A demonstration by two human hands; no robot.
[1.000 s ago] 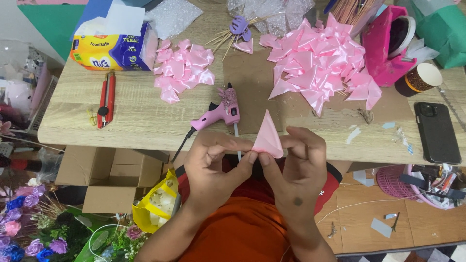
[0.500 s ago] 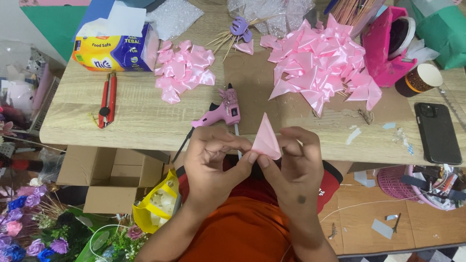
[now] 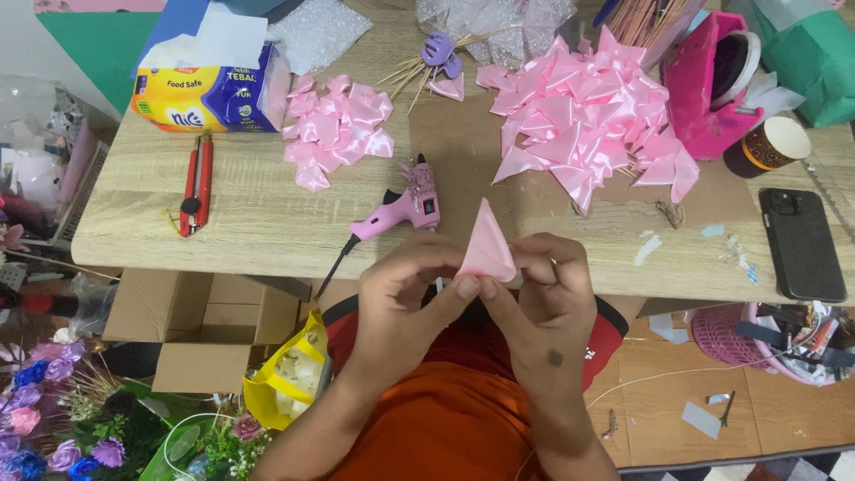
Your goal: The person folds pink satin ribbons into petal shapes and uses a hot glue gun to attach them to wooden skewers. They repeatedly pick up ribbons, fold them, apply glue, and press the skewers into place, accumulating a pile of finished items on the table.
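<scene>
Both my hands meet just below the near edge of the wooden table (image 3: pixel 267 223), over my lap. Between them I hold a folded pink ribbon petal (image 3: pixel 486 245), a pointed triangle with its tip up. My left hand (image 3: pixel 410 294) pinches its lower left edge with thumb and fingers. My right hand (image 3: pixel 548 289) grips its lower right side. A pink glue gun (image 3: pixel 405 207) lies on the table just beyond my hands, nozzle pointing away.
A small pile of pink petals (image 3: pixel 338 125) and a large pile (image 3: pixel 588 111) lie further back. A red cutter (image 3: pixel 196 183), tissue box (image 3: pixel 209 80), black phone (image 3: pixel 802 242), paper cup (image 3: pixel 768 147) and pink box (image 3: pixel 708 80) also sit on the table. Cardboard box (image 3: pixel 209 325) below.
The petal has been turned slightly between my fingers and both hands have shifted a little; everything on the table stays put.
</scene>
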